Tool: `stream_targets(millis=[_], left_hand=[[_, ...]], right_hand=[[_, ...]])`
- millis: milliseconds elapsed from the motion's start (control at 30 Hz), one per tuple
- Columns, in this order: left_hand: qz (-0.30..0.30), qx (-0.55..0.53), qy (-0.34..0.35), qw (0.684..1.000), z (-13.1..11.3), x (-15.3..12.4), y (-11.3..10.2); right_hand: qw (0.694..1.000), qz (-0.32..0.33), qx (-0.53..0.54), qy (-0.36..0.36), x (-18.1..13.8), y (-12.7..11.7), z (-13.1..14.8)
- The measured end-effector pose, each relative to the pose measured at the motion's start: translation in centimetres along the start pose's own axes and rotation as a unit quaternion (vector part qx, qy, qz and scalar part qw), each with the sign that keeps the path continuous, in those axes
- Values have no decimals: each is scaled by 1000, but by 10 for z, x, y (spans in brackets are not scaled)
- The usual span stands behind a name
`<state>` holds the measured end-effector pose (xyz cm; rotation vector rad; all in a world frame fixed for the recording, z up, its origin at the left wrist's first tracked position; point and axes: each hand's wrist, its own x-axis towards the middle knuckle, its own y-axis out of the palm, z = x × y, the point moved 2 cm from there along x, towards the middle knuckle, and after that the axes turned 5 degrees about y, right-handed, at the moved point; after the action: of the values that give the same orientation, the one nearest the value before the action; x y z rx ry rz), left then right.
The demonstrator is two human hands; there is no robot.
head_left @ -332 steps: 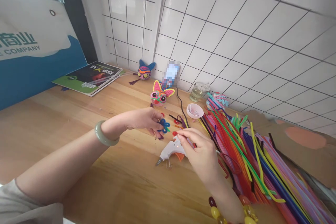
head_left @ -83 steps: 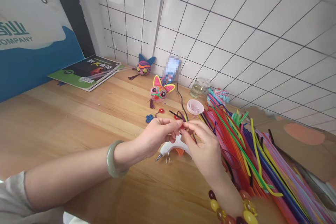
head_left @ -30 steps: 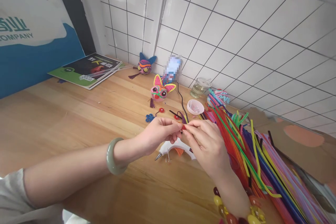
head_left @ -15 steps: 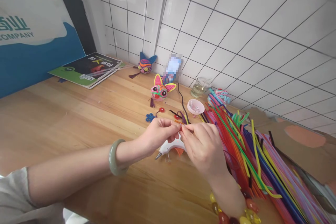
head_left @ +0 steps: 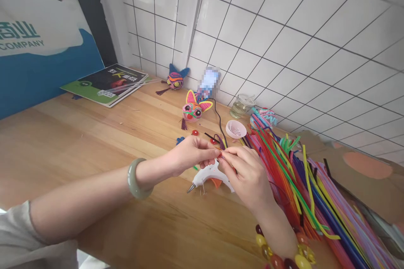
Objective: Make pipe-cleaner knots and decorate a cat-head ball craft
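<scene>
Left hand (head_left: 196, 153) and right hand (head_left: 248, 174) pinch a red piece (head_left: 219, 155). Far side: bowl (head_left: 234, 135) containing small bits (head_left: 235, 130); farther, jar (head_left: 241, 106) containing pale liquid (head_left: 237, 112).

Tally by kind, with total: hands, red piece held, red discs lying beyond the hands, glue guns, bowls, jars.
Hands: 2
Held red piece: 1
Red discs lying beyond the hands: 2
Glue gun: 1
Pink bowl: 1
Glass jar: 1
Total: 8

We see a wooden desk (head_left: 142, 227) carrying a book (head_left: 94, 86) far left, a white glue gun (head_left: 206, 172) midway, pipe cleaners (head_left: 295, 185) right.
</scene>
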<state>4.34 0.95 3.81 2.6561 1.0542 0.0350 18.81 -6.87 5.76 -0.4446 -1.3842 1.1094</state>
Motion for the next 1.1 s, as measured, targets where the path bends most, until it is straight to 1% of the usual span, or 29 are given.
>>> stream_targets(millis=[100, 167, 233, 267, 333, 400, 467, 533, 767, 900, 1033, 1100], left_hand=[[-4, -13, -11, 1000, 1, 1, 0], [-11, -24, -13, 1000, 1, 1, -1], [-13, -32, -7, 999, 1, 0, -1], [-11, -33, -1, 999, 1, 0, 0], [1, -26, 11, 1000, 2, -1, 0], [13, -14, 22, 1000, 2, -1, 1], [22, -3, 34, 999, 2, -2, 2], [28, 6, 46, 999, 2, -2, 2], [46, 32, 69, 996, 3, -1, 2], [57, 26, 95, 993, 2, -3, 3], [77, -4, 132, 988, -2, -5, 6], [80, -11, 146, 986, -4, -6, 8]], right_hand=[[1000, -6, 15, 9, -1, 0, -1], [998, -17, 45, 27, -1, -2, -1], [992, -17, 101, 71, 0, -5, 0], [985, -8, 136, 107, 0, -7, 1], [957, 25, 213, 195, 1, -7, 1], [914, 57, 287, 281, 0, -4, 0], [872, 72, 348, 337, -1, -1, -2], [839, 73, 392, 370, -4, 3, -5], [733, 73, 512, 442, -8, 9, -8], [689, 81, 554, 461, -4, 8, -5], [639, 89, 598, 475, -1, 7, -1], [626, 92, 611, 477, -1, 6, 0]])
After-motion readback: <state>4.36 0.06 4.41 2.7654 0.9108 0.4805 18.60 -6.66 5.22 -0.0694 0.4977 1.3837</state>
